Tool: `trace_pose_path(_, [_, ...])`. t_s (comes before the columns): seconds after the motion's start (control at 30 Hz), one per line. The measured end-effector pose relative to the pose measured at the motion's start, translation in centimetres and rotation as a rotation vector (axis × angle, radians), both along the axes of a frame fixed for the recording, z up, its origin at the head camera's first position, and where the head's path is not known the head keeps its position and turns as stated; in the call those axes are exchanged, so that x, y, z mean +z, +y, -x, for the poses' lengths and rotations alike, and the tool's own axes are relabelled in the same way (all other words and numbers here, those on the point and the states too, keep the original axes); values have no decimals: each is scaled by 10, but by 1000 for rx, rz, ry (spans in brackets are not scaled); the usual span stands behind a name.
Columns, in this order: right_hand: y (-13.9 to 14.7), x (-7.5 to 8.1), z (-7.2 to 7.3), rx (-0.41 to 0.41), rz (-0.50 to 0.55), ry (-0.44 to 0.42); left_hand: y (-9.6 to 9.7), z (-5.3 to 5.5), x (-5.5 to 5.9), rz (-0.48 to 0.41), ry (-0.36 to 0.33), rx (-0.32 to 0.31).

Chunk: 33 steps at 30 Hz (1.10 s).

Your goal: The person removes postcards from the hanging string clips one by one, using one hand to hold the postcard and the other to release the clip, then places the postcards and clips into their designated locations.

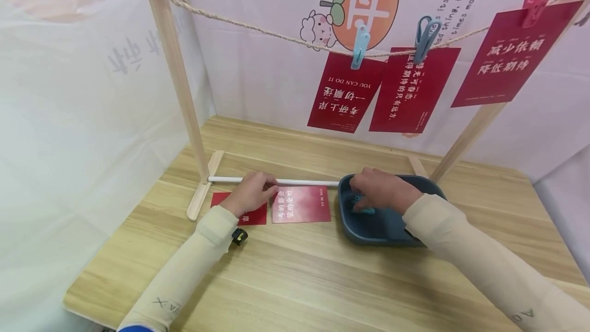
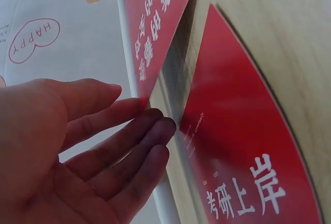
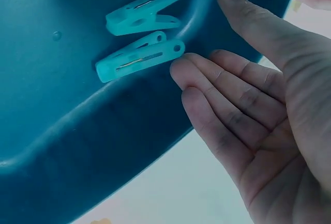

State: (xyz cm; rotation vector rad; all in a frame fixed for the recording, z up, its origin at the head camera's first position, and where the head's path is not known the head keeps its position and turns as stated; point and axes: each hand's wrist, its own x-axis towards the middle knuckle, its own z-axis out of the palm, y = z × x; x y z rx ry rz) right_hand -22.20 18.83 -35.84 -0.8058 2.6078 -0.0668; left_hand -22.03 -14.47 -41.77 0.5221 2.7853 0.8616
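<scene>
Left hand (image 1: pixel 251 192): fingers loosely spread, nothing seen clasped; the upper-left corner of the pale-lit card (image 1: pixel 301 206) is met by the fingertips, though firm contact cannot be told.
Right hand (image 1: pixel 382 188): thumb held wide of the fingers, nothing grasped; the lower teal peg (image 3: pixel 139 60) is just beside the fingertips.
Tray (image 1: pixel 382 241): placed right of centre, both pegs contained, the upper teal peg (image 3: pixel 147 12) included.
Covered card (image 1: pixel 255 218): left of centre, partly hidden by the left hand; could be dragged if brushed.
Pegs: lying close, so one might be knocked aside by a careless pinch.
Card corner: could be bent or slipped if only the tip is caught.
</scene>
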Motion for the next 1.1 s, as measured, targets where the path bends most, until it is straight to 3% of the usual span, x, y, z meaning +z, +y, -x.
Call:
trace_pose_path(0.2, [-2, 4, -3, 11, 12, 15, 0, -3, 3, 14, 22, 5])
trace_pose_path(0.73, [4, 29, -10, 2, 103, 91, 3, -7, 22, -96, 89, -34])
trace_pose_path(1.1, [9, 46, -18, 27, 135, 153, 7, -9, 33, -90, 71, -21])
